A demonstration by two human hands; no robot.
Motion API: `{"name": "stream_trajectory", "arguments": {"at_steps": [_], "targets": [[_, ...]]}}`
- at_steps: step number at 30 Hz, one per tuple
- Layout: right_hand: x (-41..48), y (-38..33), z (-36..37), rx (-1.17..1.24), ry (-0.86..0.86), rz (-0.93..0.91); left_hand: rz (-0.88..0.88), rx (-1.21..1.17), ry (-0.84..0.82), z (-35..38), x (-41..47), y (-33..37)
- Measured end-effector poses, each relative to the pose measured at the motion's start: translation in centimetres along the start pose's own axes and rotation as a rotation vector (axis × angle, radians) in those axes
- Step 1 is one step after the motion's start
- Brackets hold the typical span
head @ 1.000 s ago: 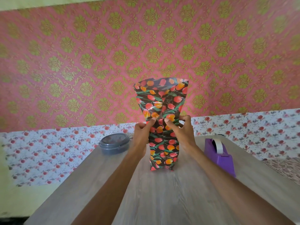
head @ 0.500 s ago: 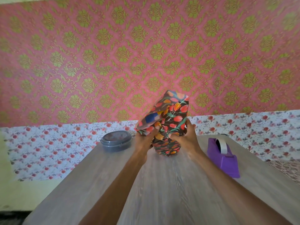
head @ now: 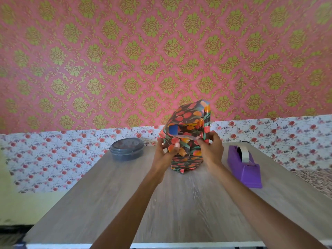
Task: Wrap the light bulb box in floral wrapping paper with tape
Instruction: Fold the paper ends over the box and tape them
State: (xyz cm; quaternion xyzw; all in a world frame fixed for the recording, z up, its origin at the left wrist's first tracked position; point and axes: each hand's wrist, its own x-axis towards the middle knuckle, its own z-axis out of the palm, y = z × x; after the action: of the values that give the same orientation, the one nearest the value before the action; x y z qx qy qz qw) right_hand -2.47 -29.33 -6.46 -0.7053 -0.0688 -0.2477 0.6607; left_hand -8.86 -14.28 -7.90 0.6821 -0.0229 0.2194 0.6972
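**End-flap folding at the top of the parcel**

Floral wrapping paper (head: 187, 121) is enclosing the light bulb box (head: 173, 129), which is standing on end at the centre of the frame. Its base appears to be resting on the far half of the surface (head: 179, 203). A blue patch of the box is showing through the open upper end. The left hand (head: 166, 152) is gripping the paper at the parcel's left corner, with its fingers (head: 177, 145) curled over the folded edge. The right hand (head: 211, 149) is pinching a flap at the right side of the opening.

Procedure, as judged from this position:
- The left hand should be pinning its fold flat against the box while the right hand is creasing its flap along the box edge, not above it.
- Without that crease, the tall loose paper at the upper right corner is likely to be bulging.
- One hand should be holding both folds down before the other is reaching for tape.

Clearance:
- The purple tape dispenser (head: 244, 168) is sitting at the right of the frame, near the parcel but apart from it, and close to the right edge of the surface. A careless sweep of the right hand risks knocking it off.
- A grey lidded container (head: 127, 149) is sitting toward the far left corner, apart from the left hand.
- Room for laying the parcel down is lying toward the bottom of the frame, between the forearms.
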Motion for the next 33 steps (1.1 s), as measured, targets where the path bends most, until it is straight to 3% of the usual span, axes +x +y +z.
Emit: {"name": "stream_trajectory", "arguments": {"at_steps": [4,11,19,33], "targets": [[-0.4,0.7,0.1,-0.041,-0.045,-0.09,-0.028,-0.008,0.011,-0.3,0.1,-0.5],[-0.8,0.4,0.5,-0.002,-0.016,-0.077,-0.035,0.064,0.06,-0.2,0.6,-1.1],[-1.5,1.6,0.2,0.024,-0.264,-0.073,-0.08,0.047,0.162,0.1,0.8,-0.5],[-2.2,1.1,0.2,-0.056,-0.147,-0.052,-0.105,0.252,0.5,0.4,0.7,0.1]]}}
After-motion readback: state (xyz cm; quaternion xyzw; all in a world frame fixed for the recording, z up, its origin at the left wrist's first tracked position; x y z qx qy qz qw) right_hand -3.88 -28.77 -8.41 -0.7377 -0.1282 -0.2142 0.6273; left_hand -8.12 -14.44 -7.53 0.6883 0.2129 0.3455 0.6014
